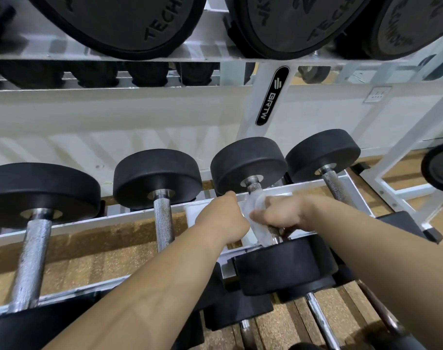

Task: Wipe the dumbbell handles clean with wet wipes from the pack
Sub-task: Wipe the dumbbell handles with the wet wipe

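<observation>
R hand (283,213) wraps thin white wipe (253,209) round knurled steel handle (253,187).

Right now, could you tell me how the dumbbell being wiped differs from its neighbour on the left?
Handle: the wiped dumbbell's is wrapped in a white wet wipe, only a short knurled stretch showing; the left neighbour's knurled handle is bare. Contact: the right hand grips the wipe on the wiped dumbbell, the left hand close beside it; no hand touches the left neighbour. Both have round black heads and rest across the white rack.
</observation>
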Action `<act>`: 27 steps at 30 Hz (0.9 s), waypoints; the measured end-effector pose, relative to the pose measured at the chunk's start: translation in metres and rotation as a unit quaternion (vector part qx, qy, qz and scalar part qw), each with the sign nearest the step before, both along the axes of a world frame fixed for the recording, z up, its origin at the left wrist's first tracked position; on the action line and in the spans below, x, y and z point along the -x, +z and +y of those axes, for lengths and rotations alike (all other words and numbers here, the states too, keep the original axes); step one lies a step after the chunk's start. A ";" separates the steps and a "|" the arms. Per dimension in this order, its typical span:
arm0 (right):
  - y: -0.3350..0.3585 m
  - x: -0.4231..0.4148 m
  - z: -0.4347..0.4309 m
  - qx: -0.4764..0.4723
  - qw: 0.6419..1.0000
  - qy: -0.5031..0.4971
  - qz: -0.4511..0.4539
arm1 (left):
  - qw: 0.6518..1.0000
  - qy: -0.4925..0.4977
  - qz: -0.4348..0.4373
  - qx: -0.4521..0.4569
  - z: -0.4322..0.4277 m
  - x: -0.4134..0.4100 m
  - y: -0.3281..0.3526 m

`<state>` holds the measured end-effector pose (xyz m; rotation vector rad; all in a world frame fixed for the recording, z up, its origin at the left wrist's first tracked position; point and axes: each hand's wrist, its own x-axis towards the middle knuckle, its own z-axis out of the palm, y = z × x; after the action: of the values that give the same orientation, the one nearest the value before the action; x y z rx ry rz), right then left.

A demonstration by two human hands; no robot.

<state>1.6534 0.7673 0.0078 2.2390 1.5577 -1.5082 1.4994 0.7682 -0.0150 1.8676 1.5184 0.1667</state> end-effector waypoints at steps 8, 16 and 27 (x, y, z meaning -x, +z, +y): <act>-0.007 0.003 0.007 -0.028 0.970 -0.169 0.170 | 0.998 -0.027 -0.050 0.005 -0.004 -0.016 0.002; -0.012 -0.003 0.012 -0.055 0.997 -0.030 0.050 | 0.979 -0.075 -0.033 0.185 -0.013 -0.019 -0.003; -0.010 0.000 0.016 -0.026 0.976 -0.166 0.141 | 0.969 -0.078 -0.068 0.225 -0.016 -0.023 -0.011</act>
<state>1.6535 0.7832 -0.0019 2.5068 1.3408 -1.9687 1.5222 0.7525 -0.0265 1.5640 1.1913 -0.1145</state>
